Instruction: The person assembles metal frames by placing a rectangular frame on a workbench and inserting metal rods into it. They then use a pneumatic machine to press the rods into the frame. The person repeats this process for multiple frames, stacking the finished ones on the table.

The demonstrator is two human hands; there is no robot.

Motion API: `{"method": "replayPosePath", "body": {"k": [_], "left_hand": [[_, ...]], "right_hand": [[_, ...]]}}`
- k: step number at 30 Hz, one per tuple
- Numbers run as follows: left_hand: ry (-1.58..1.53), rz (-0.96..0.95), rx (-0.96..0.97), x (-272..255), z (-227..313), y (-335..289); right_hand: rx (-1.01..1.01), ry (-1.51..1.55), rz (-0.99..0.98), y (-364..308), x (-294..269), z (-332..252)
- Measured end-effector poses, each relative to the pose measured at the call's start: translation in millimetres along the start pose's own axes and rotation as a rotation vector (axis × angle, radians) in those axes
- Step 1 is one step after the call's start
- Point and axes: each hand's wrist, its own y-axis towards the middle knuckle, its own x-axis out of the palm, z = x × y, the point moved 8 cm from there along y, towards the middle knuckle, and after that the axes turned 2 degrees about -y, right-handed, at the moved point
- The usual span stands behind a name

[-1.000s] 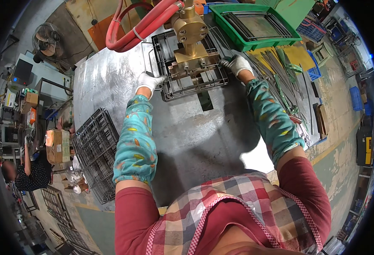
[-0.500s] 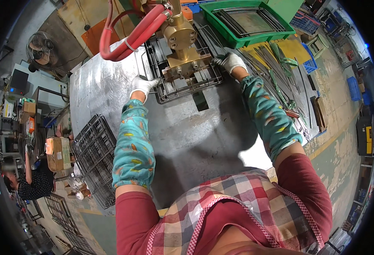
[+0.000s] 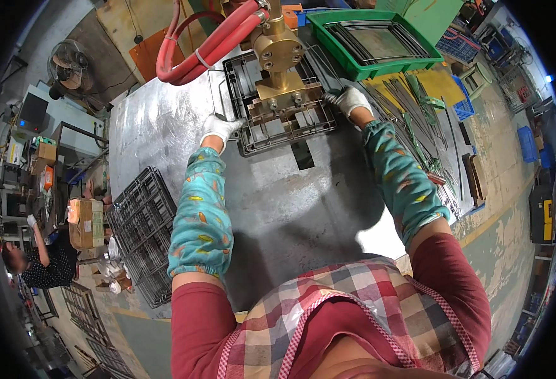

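Note:
A dark metal wire rack [image 3: 283, 140] lies on the grey metal worktable under a brass-coloured machine head [image 3: 279, 54], which looks like a welding head. My left hand [image 3: 221, 129], in a white glove, is closed on the rack's left side, thumb along its edge. On the opposite side my right hand [image 3: 352, 102], gloved too, has its fingers closed round the rack's right edge. The brass block at the bottom of the head stands over the rack's middle and hides part of its wires.
Red hoses [image 3: 211, 47] loop from the head. A stack of wire racks [image 3: 142, 234] leans at the table's left edge. At the back right stands a green tray [image 3: 379, 68] of wire frames, with loose metal rods [image 3: 410, 117] nearer. A person [image 3: 44, 265] sits far left.
The whole view has shifted slightly, so the table and machine appear a little farther right. Both hands stay on the wire rack. The person at far left has moved an arm.

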Motion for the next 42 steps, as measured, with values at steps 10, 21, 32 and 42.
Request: {"method": "replayPosePath", "body": {"k": [10,21,32,42], "left_hand": [[0.059,0.047,-0.049,-13,9,19],[0.001,-0.043,-0.123,-5,31,33],[-0.003,0.027,-0.016,-3,10,77],[0.077,0.051,0.065,-7,7,81]], "right_hand": [[-0.044,0.008,-0.049,38,-4,-10],[-0.013,0.023,-0.089,71,2,-12],[-0.062,0.043,-0.01,85,4,-21],[-0.079,0.002,-0.01,87,12,-24]]}}
